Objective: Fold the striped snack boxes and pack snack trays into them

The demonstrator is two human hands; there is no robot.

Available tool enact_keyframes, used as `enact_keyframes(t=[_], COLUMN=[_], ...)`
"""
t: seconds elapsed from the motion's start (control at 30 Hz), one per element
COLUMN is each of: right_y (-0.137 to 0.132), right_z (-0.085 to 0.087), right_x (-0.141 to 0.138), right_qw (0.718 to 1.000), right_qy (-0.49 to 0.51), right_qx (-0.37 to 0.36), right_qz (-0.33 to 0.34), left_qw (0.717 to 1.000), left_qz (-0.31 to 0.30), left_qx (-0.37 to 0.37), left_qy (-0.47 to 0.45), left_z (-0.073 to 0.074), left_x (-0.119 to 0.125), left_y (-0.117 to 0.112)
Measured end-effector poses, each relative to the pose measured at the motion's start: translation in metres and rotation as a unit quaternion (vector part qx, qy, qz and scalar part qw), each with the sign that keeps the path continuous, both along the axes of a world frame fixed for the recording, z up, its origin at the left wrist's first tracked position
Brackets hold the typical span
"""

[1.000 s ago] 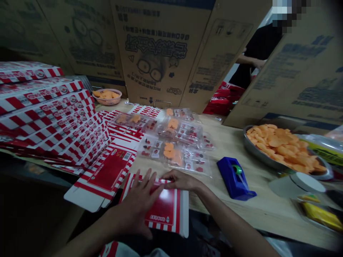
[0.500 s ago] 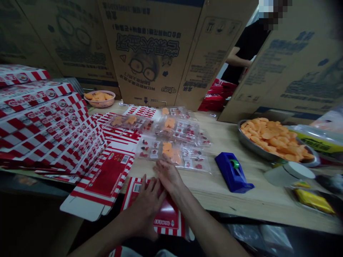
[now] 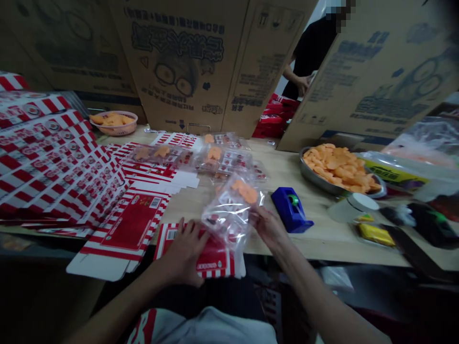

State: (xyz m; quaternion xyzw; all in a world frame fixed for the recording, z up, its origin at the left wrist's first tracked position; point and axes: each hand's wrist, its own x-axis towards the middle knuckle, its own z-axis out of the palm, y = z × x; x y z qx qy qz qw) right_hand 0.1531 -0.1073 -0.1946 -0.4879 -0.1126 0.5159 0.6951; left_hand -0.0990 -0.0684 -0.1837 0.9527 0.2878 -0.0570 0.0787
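Observation:
My right hand point(image 3: 267, 225) is closed on a clear plastic packet point(image 3: 229, 205) with orange flower-like pieces and small printed sachets inside. The packet is raised and tilted, its lower end hanging over a red-and-white striped box point(image 3: 215, 258). Fingers spread, my left hand point(image 3: 186, 251) lies on the left part of that box, at the table's front edge. Behind them, more clear packets point(image 3: 224, 160) with similar contents lie on the table. To the left is a flattened red-and-white carton point(image 3: 131, 222). A blue tape dispenser point(image 3: 291, 210) stands right of my right hand.
Striped cartons point(image 3: 53, 162) are stacked at left, near a pink basket point(image 3: 114, 125) of orange pieces. At right are a metal bowl point(image 3: 306, 174) heaped with orange pieces, a white-lidded jar point(image 3: 353, 208) and a yellow packet point(image 3: 376, 234). Large cardboard boxes point(image 3: 172, 62) stand behind; a person point(image 3: 308, 52) shows between them.
My right hand has picked up a clear packet and brought it over the striped box, away from my left hand. My left hand stays on the box. The view has shifted rightward.

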Motion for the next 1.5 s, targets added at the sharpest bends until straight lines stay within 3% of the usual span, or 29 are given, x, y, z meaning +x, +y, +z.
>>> enact_keyframes(t=[0.1, 0.23, 0.43, 0.53, 0.6, 0.7, 0.77, 0.93, 1.03, 1.23, 1.37, 1.43, 1.5], right_y=[-0.016, -0.032, -0.033, -0.026, -0.021, -0.017, -0.016, -0.016, -0.019, -0.022, -0.012, -0.008, -0.012], right_z=[0.004, 0.011, 0.013, 0.014, 0.016, 0.017, 0.016, 0.005, 0.002, 0.008, -0.003, -0.010, -0.015], right_x=[0.042, 0.073, 0.080, 0.073, 0.064, 0.047, 0.035, 0.019, 0.020, 0.025, 0.013, 0.006, 0.005], right_qw=[0.994, 0.973, 0.889, 0.822, 0.759, 0.666, 0.618, 0.538, 0.527, 0.560, 0.568, 0.589, 0.646], right_qy=[-0.087, -0.204, -0.365, -0.427, -0.505, -0.622, -0.678, -0.762, -0.771, -0.729, -0.722, -0.711, -0.691], right_qx=[-0.055, -0.042, 0.018, 0.031, 0.048, 0.069, 0.065, 0.028, 0.034, 0.062, 0.074, 0.094, 0.100], right_qz=[0.029, 0.098, 0.277, 0.374, 0.408, 0.407, 0.393, 0.359, 0.355, 0.388, 0.387, 0.373, 0.310], left_qw=[1.000, 0.999, 0.998, 0.996, 0.996, 0.996, 0.996, 0.997, 0.998, 0.996, 0.999, 0.999, 0.999], left_qz=[0.014, 0.021, 0.046, 0.053, 0.050, 0.049, 0.048, 0.039, 0.044, 0.056, 0.029, 0.023, 0.026], left_qx=[0.018, 0.032, 0.052, 0.068, 0.078, 0.079, 0.075, 0.065, 0.055, 0.067, 0.039, 0.025, 0.018], left_qy=[-0.003, 0.003, 0.004, 0.001, 0.002, 0.005, 0.005, 0.001, -0.002, -0.012, 0.004, 0.019, 0.036], left_z=[0.001, -0.003, 0.001, 0.003, 0.003, 0.001, 0.000, 0.000, 0.001, 0.000, 0.000, 0.000, 0.002], left_x=[0.000, 0.001, 0.007, 0.012, 0.014, 0.017, 0.017, 0.016, 0.017, 0.016, 0.014, 0.013, 0.014], left_y=[0.005, 0.007, 0.004, 0.002, 0.001, 0.000, 0.000, 0.002, 0.003, 0.002, 0.004, 0.005, 0.005])
